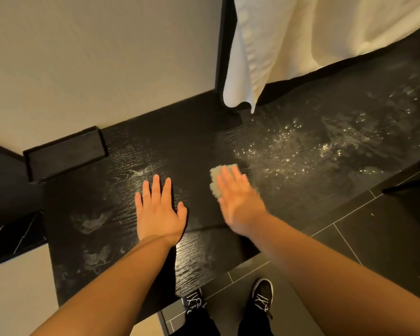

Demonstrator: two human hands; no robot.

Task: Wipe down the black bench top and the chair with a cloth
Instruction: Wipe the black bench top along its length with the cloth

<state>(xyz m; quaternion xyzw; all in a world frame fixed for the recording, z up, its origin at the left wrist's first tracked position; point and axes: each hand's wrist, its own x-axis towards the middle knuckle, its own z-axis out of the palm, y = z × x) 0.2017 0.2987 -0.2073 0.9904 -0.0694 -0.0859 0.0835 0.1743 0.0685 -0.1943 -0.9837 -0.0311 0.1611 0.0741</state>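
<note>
Cloth (pixel 215 181): pale and crumpled, it lies near the middle of the black bench top (pixel 192 141), mostly under your right hand, so only its far-left edge shows.
Right hand (pixel 238 200): your palm faces down on the cloth with the fingers laid out straight and close together, pressing rather than clutching. The hand is blurred.
Left hand (pixel 159 212): you have it flat on the bench top, just left of the right hand and apart from the cloth. The fingers are straight and spread, holding nothing.
Droplets (pixel 313 146): they glisten on the bench top right of the cloth and reach toward the far right.
Smears (pixel 92 221): dull pale patches sit left of your left hand.
Tray (pixel 66 154): a shallow black one rests at the far left of the bench top, against the wall (pixel 95 57).
Fabric (pixel 301 40): cream-white material hangs above the far right of the bench top.
Floor (pixel 386 238): dark tiles with pale joints lie at the near right.
Shoes (pixel 262 294): your black pair with white laces stands on the tiles by the bench top's near edge.
Dark shape (pixel 412 175): it sits at the right edge, above the tiles, too cut off for you to tell what it is.
</note>
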